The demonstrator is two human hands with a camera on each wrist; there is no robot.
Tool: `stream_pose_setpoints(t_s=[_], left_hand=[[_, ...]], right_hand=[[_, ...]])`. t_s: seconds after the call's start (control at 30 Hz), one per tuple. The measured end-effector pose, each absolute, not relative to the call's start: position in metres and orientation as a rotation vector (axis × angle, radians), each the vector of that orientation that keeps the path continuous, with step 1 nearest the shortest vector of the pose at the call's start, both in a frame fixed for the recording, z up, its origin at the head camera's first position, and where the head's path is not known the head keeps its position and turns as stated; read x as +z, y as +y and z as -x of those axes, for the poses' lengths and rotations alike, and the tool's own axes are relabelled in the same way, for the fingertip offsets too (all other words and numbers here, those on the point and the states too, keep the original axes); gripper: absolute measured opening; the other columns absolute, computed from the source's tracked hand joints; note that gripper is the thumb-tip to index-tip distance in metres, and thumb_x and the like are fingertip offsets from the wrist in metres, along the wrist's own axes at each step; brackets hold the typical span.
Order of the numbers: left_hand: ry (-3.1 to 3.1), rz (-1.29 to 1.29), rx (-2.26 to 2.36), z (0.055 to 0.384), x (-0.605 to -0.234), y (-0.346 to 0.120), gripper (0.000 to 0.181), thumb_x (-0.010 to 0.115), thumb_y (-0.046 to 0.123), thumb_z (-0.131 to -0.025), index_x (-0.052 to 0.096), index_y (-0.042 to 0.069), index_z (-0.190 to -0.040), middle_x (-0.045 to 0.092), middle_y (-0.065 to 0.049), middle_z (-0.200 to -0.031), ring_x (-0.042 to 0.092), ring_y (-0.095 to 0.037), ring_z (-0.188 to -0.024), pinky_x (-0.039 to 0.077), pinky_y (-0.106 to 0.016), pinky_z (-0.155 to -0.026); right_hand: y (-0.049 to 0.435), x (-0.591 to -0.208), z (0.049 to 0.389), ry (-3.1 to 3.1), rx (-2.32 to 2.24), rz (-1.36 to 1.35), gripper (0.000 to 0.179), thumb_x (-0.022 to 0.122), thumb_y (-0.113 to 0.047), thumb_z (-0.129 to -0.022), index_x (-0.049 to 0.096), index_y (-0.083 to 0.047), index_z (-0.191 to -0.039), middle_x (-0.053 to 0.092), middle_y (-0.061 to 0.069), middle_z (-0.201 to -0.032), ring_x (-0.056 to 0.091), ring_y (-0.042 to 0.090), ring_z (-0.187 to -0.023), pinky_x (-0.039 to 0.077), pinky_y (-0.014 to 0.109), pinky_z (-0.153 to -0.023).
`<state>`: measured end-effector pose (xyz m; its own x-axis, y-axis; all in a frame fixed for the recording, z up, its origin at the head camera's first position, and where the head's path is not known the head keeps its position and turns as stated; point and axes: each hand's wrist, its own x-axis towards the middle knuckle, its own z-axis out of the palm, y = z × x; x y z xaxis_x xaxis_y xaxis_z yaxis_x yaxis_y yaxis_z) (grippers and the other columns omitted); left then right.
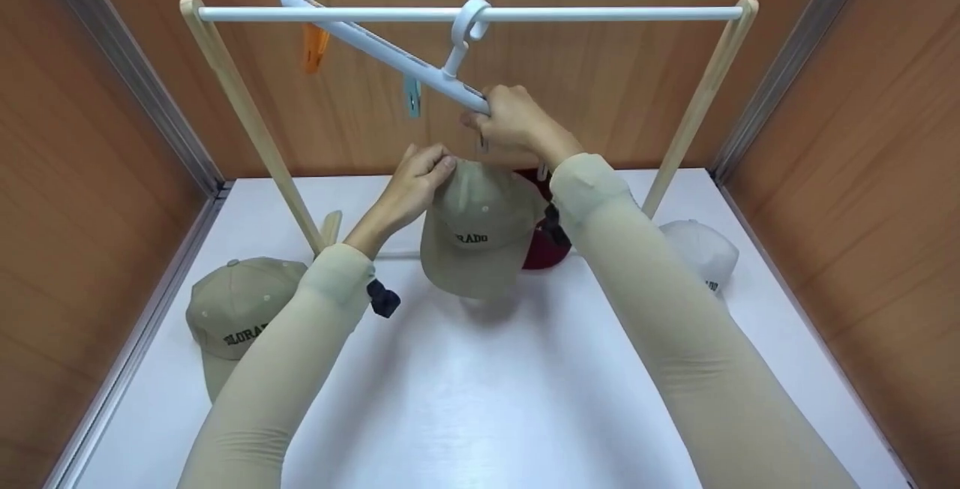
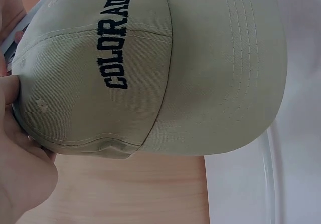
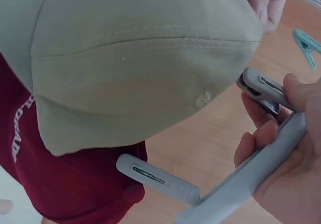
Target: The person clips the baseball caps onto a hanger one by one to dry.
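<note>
In the head view a khaki cap [image 1: 480, 211] with dark lettering hangs below a light grey-blue clip hanger [image 1: 397, 61]. My left hand [image 1: 416, 181] pinches the cap near the top of its crown, brim downward. The hanger's near end is in my right hand [image 1: 517, 125], whose thumb and fingers squeeze a grey clip [image 3: 268, 89]. Its tip is right at the cap's edge in the right wrist view. Behind the khaki cap, a dark red cap [image 3: 80, 184] hangs from another grey clip [image 3: 155, 178].
The hanger hooks over a white rail [image 1: 600, 14] between wooden posts. An orange clip [image 1: 315, 48] and a teal clip [image 1: 412, 96] hang from it. On the white table [image 1: 450, 399] lie another khaki cap [image 1: 240, 305] at left and a white cap [image 1: 697, 249] at right. Wooden walls enclose it.
</note>
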<state>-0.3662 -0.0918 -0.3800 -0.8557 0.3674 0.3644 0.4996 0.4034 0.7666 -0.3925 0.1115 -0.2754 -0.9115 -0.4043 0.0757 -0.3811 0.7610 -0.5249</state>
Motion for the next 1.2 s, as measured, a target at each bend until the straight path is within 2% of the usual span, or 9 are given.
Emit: stream_pose_setpoints(t_s=[0.07, 0.33, 0.53, 0.67, 0.73, 0.8, 0.97, 1.1, 1.2], left_hand=[[-2.524, 0.784, -1.436, 0.3669, -0.3811, -0.0912, 0.029, 0.041, 0.024, -0.116, 0.062, 0.007, -0.106, 0.055, -0.002, -0.09, 0.05, -0.022, -0.097, 0.0, -0.048, -0.131], [-2.534, 0.735, -1.448, 0.3693, -0.3826, -0.0893, 0.029, 0.042, 0.025, -0.115, 0.063, 0.007, -0.11, 0.059, -0.003, -0.094, 0.058, -0.022, -0.1, -0.005, -0.041, -0.131], [-2.535, 0.703, -1.484, 0.3687, -0.3854, -0.0896, 0.031, 0.043, 0.025, -0.116, 0.068, 0.007, -0.119, 0.067, -0.005, -0.11, 0.062, -0.021, -0.109, -0.007, -0.043, -0.131], [-2.541, 0.648, -1.505, 0.3684, -0.3857, -0.0886, 0.032, 0.043, 0.026, -0.115, 0.069, 0.008, -0.124, 0.068, -0.005, -0.119, 0.059, -0.022, -0.115, 0.013, -0.046, -0.129], [-2.543, 0.617, -1.514, 0.368, -0.3856, -0.0877, 0.033, 0.044, 0.027, -0.115, 0.069, 0.009, -0.126, 0.067, -0.004, -0.121, 0.055, -0.022, -0.117, 0.026, -0.047, -0.122], [-2.543, 0.593, -1.518, 0.3678, -0.3855, -0.0867, 0.032, 0.044, 0.027, -0.115, 0.069, 0.01, -0.127, 0.066, -0.003, -0.121, 0.052, -0.022, -0.116, 0.033, -0.048, -0.115], [-2.53, 0.559, -1.524, 0.3683, -0.3862, -0.0853, 0.032, 0.044, 0.027, -0.116, 0.069, 0.01, -0.128, 0.066, -0.002, -0.123, 0.049, -0.021, -0.117, 0.036, -0.045, -0.112], [-2.531, 0.537, -1.521, 0.3673, -0.3866, -0.0844, 0.032, 0.044, 0.027, -0.116, 0.068, 0.011, -0.129, 0.066, -0.003, -0.124, 0.045, -0.021, -0.118, 0.042, -0.043, -0.102], [-2.531, 0.551, -1.492, 0.3674, -0.3859, -0.0828, 0.032, 0.044, 0.027, -0.116, 0.068, 0.01, -0.129, 0.066, -0.002, -0.124, 0.051, -0.02, -0.122, 0.029, -0.044, -0.121]], right_hand=[[0.1119, -0.2752, 0.3925, 2.911, -0.863, 0.645, 0.044, 0.059, -0.033, -0.11, 0.058, 0.001, -0.137, 0.063, 0.013, -0.108, 0.059, 0.024, -0.091, 0.049, 0.036, -0.085], [0.1127, -0.2742, 0.3918, 2.931, -0.915, 0.643, 0.041, 0.062, -0.031, -0.108, 0.061, -0.001, -0.135, 0.066, 0.013, -0.113, 0.061, 0.025, -0.098, 0.051, 0.038, -0.092], [0.1115, -0.2761, 0.3905, 2.938, -0.965, 0.688, 0.039, 0.063, -0.029, -0.107, 0.063, 0.001, -0.132, 0.067, 0.014, -0.111, 0.058, 0.024, -0.092, 0.049, 0.036, -0.086], [0.1117, -0.2756, 0.3906, 2.934, -0.977, 0.699, 0.038, 0.063, -0.028, -0.108, 0.063, 0.001, -0.133, 0.067, 0.014, -0.112, 0.059, 0.025, -0.094, 0.05, 0.038, -0.089], [0.1123, -0.2752, 0.391, 2.932, -0.968, 0.69, 0.038, 0.063, -0.028, -0.108, 0.063, 0.0, -0.134, 0.067, 0.013, -0.114, 0.06, 0.025, -0.097, 0.051, 0.04, -0.093], [0.1131, -0.2746, 0.3909, 2.928, -0.964, 0.686, 0.039, 0.063, -0.029, -0.108, 0.063, -0.001, -0.135, 0.068, 0.012, -0.115, 0.061, 0.024, -0.1, 0.051, 0.041, -0.096], [0.1145, -0.2747, 0.3914, 2.919, -0.961, 0.691, 0.039, 0.064, -0.031, -0.108, 0.064, -0.002, -0.134, 0.068, 0.012, -0.115, 0.061, 0.024, -0.101, 0.052, 0.042, -0.097], [0.1145, -0.2757, 0.3909, 2.905, -0.98, 0.683, 0.04, 0.064, -0.031, -0.107, 0.063, -0.002, -0.135, 0.068, 0.012, -0.119, 0.061, 0.024, -0.103, 0.052, 0.043, -0.1], [0.1149, -0.276, 0.39, 2.896, -0.996, 0.666, 0.041, 0.064, -0.031, -0.107, 0.063, -0.002, -0.136, 0.068, 0.011, -0.12, 0.061, 0.024, -0.104, 0.052, 0.042, -0.1]])
